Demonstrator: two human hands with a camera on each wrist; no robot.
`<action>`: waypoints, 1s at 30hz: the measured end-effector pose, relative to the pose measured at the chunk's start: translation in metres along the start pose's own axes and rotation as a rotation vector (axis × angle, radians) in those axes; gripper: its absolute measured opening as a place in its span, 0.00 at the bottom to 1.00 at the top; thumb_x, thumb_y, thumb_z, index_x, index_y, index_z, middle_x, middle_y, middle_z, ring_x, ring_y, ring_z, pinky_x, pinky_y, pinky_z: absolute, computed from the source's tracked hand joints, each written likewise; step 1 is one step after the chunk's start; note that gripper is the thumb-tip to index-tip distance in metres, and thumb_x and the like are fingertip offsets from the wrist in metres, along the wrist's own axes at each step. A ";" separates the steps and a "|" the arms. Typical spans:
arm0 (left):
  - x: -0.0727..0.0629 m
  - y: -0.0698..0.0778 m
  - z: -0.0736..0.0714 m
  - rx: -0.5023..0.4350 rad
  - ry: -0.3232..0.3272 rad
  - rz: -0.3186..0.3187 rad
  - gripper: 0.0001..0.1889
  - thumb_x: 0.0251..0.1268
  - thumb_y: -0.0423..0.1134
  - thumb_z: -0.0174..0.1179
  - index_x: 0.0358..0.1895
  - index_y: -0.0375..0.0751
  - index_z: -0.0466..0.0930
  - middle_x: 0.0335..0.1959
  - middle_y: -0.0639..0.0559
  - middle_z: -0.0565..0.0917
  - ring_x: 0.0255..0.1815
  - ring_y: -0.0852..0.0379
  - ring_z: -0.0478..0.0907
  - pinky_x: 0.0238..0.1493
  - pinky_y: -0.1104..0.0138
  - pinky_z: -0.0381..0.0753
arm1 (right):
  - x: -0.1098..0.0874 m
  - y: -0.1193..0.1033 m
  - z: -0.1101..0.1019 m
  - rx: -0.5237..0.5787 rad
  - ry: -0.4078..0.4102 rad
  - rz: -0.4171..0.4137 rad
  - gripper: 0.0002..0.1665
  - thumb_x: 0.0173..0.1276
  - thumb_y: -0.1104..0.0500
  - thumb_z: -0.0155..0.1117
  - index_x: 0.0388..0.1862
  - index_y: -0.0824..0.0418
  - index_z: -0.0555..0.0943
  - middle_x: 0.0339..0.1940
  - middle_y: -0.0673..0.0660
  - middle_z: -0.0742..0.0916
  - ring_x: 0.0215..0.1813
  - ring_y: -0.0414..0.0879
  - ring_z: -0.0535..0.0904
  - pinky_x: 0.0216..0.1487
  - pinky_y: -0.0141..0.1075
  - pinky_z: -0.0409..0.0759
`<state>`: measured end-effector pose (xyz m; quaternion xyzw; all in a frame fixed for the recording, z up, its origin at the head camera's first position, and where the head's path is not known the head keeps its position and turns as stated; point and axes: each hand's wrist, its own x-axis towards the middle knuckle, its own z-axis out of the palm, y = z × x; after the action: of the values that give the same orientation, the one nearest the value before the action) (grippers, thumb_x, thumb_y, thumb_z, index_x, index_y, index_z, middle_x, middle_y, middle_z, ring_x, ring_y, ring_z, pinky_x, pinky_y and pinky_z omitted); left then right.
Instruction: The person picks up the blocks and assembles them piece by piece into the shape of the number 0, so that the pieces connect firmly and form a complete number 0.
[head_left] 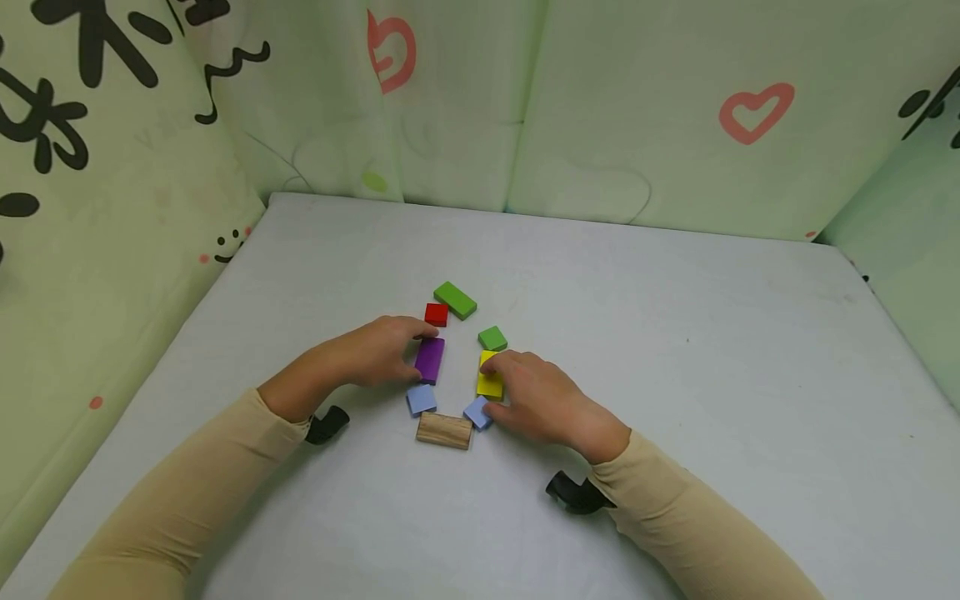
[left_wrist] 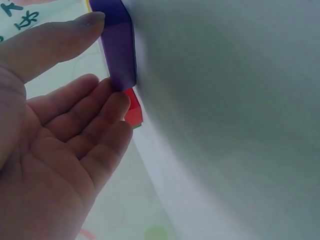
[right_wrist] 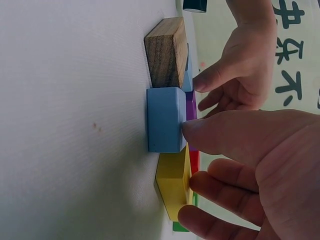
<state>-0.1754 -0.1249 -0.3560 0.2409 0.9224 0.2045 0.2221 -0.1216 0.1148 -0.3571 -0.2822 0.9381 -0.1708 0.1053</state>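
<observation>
My left hand [head_left: 378, 350] is beside a purple block [head_left: 430, 360], its thumb near the block's near end and its fingertips around the far end. In the left wrist view the fingers [left_wrist: 117, 107] are loosely bent between the purple block and a red block [left_wrist: 133, 112]. My right hand [head_left: 543, 400] reaches over a yellow block [head_left: 491, 385], its fingers at that block and its thumb at a light blue block [head_left: 477, 413]. In the right wrist view the thumb tip lies right at the blue block's edge [right_wrist: 167, 120], with fingertips along the yellow one [right_wrist: 174, 182].
The blocks form a loose ring on the white table [head_left: 675, 350]. A wooden block [head_left: 444, 431] lies nearest me, another light blue block [head_left: 422, 400] beside it. Green blocks [head_left: 455, 300] are at the far side. Patterned curtains [head_left: 600, 108] stand behind and at the sides.
</observation>
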 end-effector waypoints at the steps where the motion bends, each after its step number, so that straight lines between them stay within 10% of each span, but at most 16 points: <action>1: 0.000 0.000 0.000 -0.002 0.000 -0.004 0.34 0.64 0.35 0.69 0.72 0.34 0.67 0.69 0.41 0.72 0.70 0.44 0.67 0.69 0.54 0.68 | 0.000 0.000 0.000 -0.001 0.001 -0.001 0.23 0.66 0.58 0.70 0.56 0.67 0.78 0.49 0.59 0.84 0.52 0.54 0.79 0.56 0.46 0.78; 30: -0.002 0.001 -0.001 0.024 -0.021 -0.018 0.34 0.65 0.37 0.68 0.72 0.36 0.67 0.71 0.41 0.70 0.72 0.43 0.64 0.69 0.53 0.67 | 0.001 -0.001 0.001 -0.009 -0.014 0.025 0.23 0.67 0.57 0.69 0.57 0.66 0.78 0.51 0.59 0.84 0.53 0.54 0.78 0.58 0.47 0.78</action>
<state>-0.1740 -0.1258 -0.3539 0.2371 0.9247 0.1886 0.2305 -0.1222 0.1135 -0.3576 -0.2722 0.9415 -0.1635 0.1128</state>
